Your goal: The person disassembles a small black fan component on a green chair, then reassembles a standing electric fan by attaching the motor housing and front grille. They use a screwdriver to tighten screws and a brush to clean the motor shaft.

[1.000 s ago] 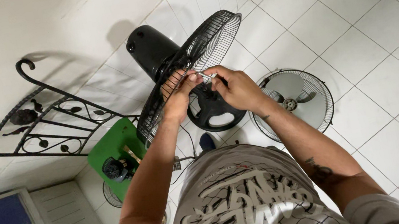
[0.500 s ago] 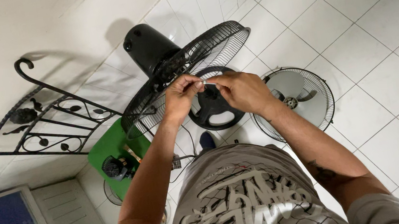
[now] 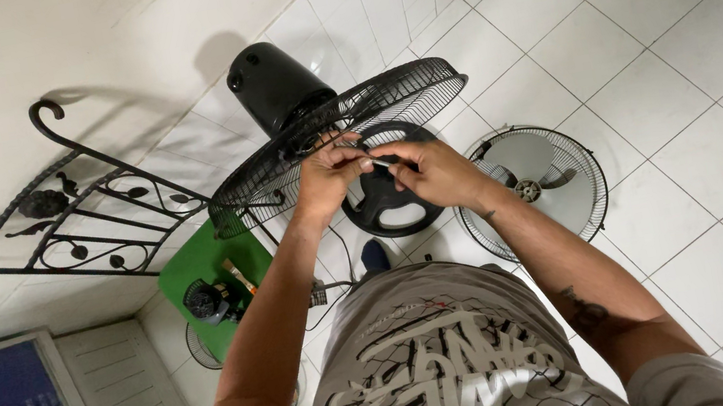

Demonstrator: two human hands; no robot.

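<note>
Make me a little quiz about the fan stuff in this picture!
1. True or false: both hands meet at the black fan grille.
2. What colour is the board on the floor by the left arm? A red, B green, C yellow.
3. Fill in: a second grille lies flat on the ____ floor.

Key: 1 true. 2 B. 3 tiled. Between the fingertips shows a thin pale piece; what it is cannot be told.
</note>
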